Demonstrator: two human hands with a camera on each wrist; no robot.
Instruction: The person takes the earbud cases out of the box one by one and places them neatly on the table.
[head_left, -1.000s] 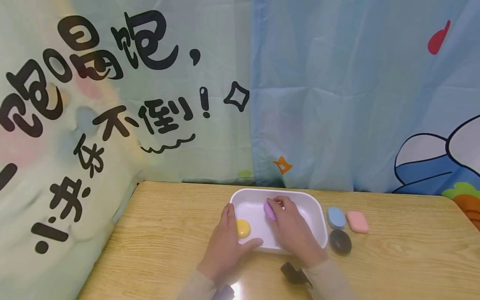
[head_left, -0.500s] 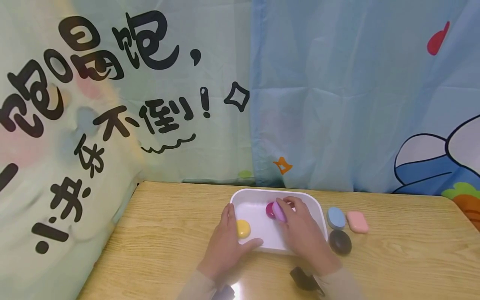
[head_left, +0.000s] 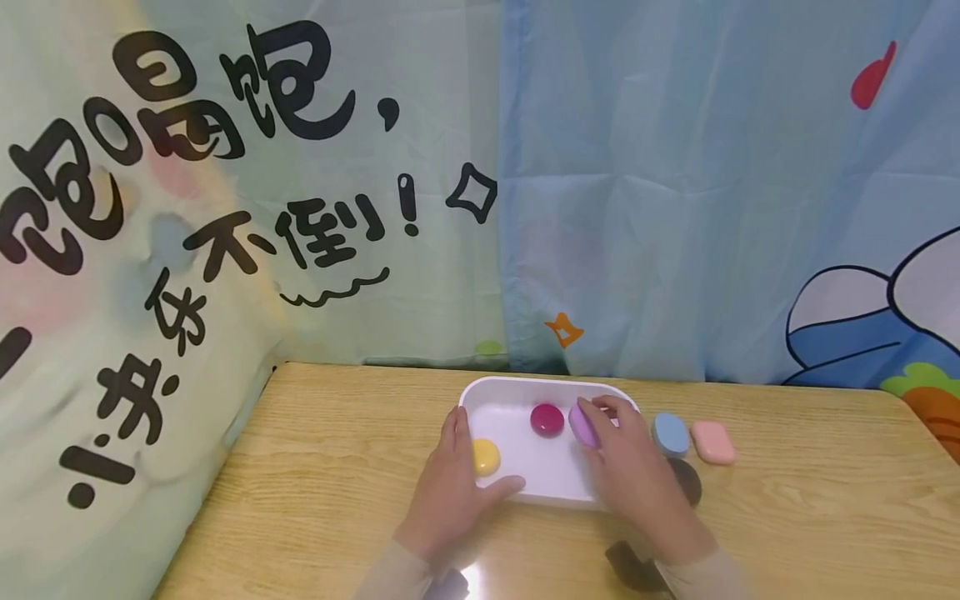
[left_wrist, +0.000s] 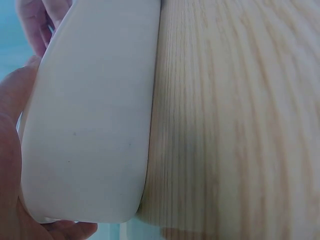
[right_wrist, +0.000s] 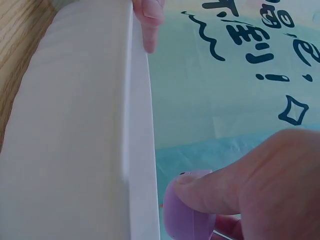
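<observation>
I see the surface (head_left: 337, 467) as pale wood with a clear grain and a slight sheen near my wrists. The white tray (head_left: 551, 479) looks like smooth, matt plastic, and the lilac piece (head_left: 583, 423) looks smooth and softly glossy. The curtain (head_left: 675, 192) behind is thin, creased cloth.

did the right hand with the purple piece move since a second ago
Yes. The right hand, pinching the purple piece, shifted rightward across the white tray, uncovering the magenta piece.

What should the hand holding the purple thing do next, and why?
Probably lower it and let go. The right hand pinches the purple piece over the white tray, beside the magenta piece. The left hand steadies the tray by the yellow piece.
</observation>
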